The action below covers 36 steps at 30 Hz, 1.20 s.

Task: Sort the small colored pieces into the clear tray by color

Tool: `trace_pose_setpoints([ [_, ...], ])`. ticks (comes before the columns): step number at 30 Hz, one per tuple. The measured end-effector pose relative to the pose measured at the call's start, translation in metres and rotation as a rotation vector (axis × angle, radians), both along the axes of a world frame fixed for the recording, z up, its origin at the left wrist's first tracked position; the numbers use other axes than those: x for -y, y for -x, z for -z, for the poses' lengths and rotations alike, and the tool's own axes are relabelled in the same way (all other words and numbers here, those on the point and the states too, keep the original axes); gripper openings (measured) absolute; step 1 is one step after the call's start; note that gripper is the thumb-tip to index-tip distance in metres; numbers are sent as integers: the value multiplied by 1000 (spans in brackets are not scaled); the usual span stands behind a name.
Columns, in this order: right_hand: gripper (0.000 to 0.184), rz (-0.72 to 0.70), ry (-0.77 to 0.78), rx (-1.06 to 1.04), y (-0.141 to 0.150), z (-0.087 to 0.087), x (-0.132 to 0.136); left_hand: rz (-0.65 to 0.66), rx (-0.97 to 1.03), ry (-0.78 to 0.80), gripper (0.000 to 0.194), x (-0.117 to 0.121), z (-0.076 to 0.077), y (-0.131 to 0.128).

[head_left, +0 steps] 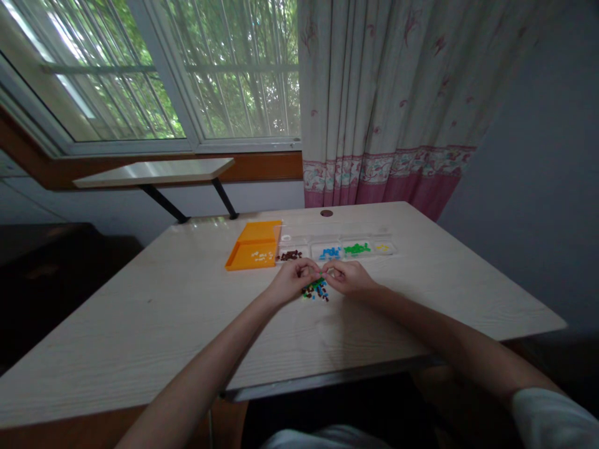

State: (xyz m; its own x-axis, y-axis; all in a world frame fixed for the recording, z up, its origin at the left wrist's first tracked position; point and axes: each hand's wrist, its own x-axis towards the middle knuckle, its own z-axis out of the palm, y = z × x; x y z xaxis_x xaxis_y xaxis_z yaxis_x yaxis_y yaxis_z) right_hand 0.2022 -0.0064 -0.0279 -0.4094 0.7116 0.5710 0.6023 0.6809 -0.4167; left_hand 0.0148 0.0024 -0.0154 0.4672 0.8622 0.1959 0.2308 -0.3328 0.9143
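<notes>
My left hand [294,278] and my right hand [349,276] meet over the table, their fingertips pinched close together. Between the fingertips a tiny green block [321,272] shows, mostly covered by the fingers. Right below lies a loose pile of tiny brown, blue and green blocks [318,290]. Just beyond my hands, a clear compartment tray [309,239] holds brown blocks [290,255], blue blocks [330,252], green blocks [357,248] and a few yellow blocks [382,247]. The blocks are too small to make out their exact shape.
An orange open case [253,232] with small whitish pieces [261,255] stands left of the tray on the wooden table [187,330]. A raised shelf [159,171] on black legs is at the back left. Behind are a window and a curtain [374,93].
</notes>
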Motion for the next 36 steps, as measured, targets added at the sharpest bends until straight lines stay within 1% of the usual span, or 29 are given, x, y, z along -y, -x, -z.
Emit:
trace_pose_setpoints([
  [3, 14, -5, -21, 2, -1, -1, 0, 10, -30, -1, 30, 0, -2, 1],
  [5, 15, -1, -41, -10, -2, -3, 0, 8, -92, -23, 29, -2, -6, 6],
  [7, 16, 18, -70, -36, -5, -6, -2, 24, -215, -81, 26, -5, -10, 15],
  [9, 18, 41, -103, -66, -9, -9, -3, 75, -389, -158, 21, -9, -14, 26],
  [11, 18, 63, -127, -91, -13, -11, -4, 92, -532, -216, 17, -13, -16, 37],
  [14, 19, 90, -131, -116, -18, -15, -5, 106, -629, -255, 15, -17, -15, 44],
  [18, 19, 113, -127, -124, -20, -17, -4, 177, -649, -255, 14, -14, -13, 39],
  [22, 18, 102, -136, -130, -21, -17, -3, 222, -658, -258, 13, -9, -15, 33],
  [26, 18, 104, -160, -163, -21, -16, -5, 196, -683, -281, 14, -7, -18, 31],
  [29, 18, 108, -179, -185, -21, -16, -4, 170, -682, -312, 18, -7, -18, 29],
  [36, 18, 112, -187, -230, -20, -18, -3, 193, -685, -350, 20, -5, -16, 28],
])
